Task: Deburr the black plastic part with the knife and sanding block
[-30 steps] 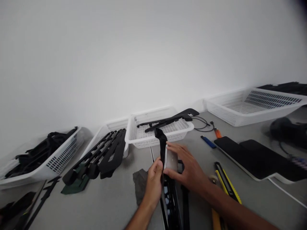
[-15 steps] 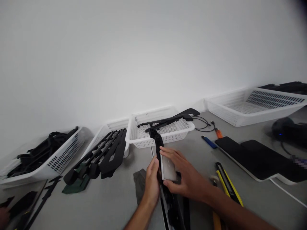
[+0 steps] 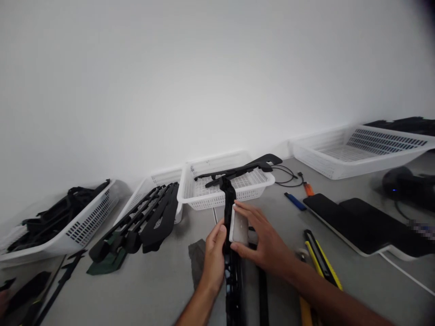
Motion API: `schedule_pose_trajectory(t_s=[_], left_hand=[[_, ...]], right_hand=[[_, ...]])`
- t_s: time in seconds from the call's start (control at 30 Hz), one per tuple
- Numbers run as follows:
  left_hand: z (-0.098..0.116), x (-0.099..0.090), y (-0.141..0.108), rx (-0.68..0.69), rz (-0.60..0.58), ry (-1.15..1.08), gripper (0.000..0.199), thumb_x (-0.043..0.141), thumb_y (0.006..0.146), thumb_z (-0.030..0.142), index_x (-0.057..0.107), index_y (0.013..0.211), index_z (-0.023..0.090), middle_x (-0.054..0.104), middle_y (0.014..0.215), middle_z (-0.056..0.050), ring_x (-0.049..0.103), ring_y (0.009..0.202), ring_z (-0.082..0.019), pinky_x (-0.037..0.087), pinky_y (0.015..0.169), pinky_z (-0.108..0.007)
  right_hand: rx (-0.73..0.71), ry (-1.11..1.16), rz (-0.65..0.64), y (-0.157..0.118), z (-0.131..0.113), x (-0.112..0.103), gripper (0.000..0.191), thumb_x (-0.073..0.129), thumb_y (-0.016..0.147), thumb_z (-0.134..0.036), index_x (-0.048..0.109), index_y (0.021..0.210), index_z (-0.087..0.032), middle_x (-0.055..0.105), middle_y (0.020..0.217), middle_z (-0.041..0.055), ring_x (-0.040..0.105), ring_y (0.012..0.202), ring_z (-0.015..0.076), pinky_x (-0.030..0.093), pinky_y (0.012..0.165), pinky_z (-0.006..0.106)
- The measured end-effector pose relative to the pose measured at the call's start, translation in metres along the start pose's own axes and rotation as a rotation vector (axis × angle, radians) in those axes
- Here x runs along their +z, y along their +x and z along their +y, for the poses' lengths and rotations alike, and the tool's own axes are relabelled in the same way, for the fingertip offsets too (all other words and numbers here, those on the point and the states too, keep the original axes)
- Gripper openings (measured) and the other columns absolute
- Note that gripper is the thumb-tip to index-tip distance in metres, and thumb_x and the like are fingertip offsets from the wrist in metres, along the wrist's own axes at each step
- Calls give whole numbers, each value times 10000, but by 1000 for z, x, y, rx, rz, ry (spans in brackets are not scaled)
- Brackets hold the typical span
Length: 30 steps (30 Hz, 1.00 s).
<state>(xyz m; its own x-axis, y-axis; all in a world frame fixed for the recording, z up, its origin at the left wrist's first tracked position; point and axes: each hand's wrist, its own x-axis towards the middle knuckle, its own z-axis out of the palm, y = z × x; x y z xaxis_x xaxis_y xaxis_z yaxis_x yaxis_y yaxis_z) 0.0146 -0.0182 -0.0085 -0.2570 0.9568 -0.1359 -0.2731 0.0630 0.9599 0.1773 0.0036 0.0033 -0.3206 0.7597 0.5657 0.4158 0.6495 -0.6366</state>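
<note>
Upright in the middle, a long black plastic trim part (image 3: 232, 271) is gripped by my left hand (image 3: 215, 256), thumb towards me and fingers behind its edge. My right hand (image 3: 268, 240) is closed on a pale grey rectangular block (image 3: 239, 227), fingers along its top and thumb at its lower edge. The block lies against the right side of the black part. A dark grey cloth (image 3: 197, 260) rests on the table by my left wrist. Beside my right forearm is a yellow-and-black utility knife (image 3: 322, 258).
Black parts lie across a white basket (image 3: 210, 200) ahead; more fill baskets at left, one a white basket (image 3: 91, 222). At right are another white basket (image 3: 360, 167), two phone-like black slabs (image 3: 343, 222), a blue cutter (image 3: 295, 201) and a cable (image 3: 288, 183). Part of another person's hand (image 3: 4, 299) shows far left.
The black part has turned slightly more upright in my hands, its top shifting right. My right hand and the grey block have moved up a little along it.
</note>
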Motion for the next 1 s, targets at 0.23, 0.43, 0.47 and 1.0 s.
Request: schedule_pose_trajectory(t_s=[0.23,0.43,0.47,1.0], left_hand=[[-10,-3,4,-41,-45,-113,517,803,812,567,785,1233,266,726,1398,-66,585,1375,-328,397,1184,-434],[-14,0,4,-193,-89,-350,353,880,709,301,846,1056,248,807,1230,-67,685,1239,-272,525,1021,-311],[-13,0,4,-218,-124,-354,380,873,700,270,840,1077,234,818,1185,-72,724,1152,-264,553,952,-301],[2,6,-5,-28,-444,54,534,770,777,266,746,1310,243,684,1453,-72,541,1425,-320,343,1227,-444]], right_hand=[[-65,27,-59,-3,-4,4,756,841,824,-463,513,1478,-272,538,1542,117,493,1412,329,468,1156,524],[46,-12,75,2,12,2,717,800,870,-459,509,1498,-272,535,1548,122,482,1423,335,454,1162,564],[55,-23,103,3,15,2,698,791,878,-447,516,1495,-271,537,1547,122,482,1424,337,449,1164,572],[167,-71,251,8,32,-2,612,737,882,-542,580,1403,-262,572,1508,132,510,1400,369,416,1167,622]])
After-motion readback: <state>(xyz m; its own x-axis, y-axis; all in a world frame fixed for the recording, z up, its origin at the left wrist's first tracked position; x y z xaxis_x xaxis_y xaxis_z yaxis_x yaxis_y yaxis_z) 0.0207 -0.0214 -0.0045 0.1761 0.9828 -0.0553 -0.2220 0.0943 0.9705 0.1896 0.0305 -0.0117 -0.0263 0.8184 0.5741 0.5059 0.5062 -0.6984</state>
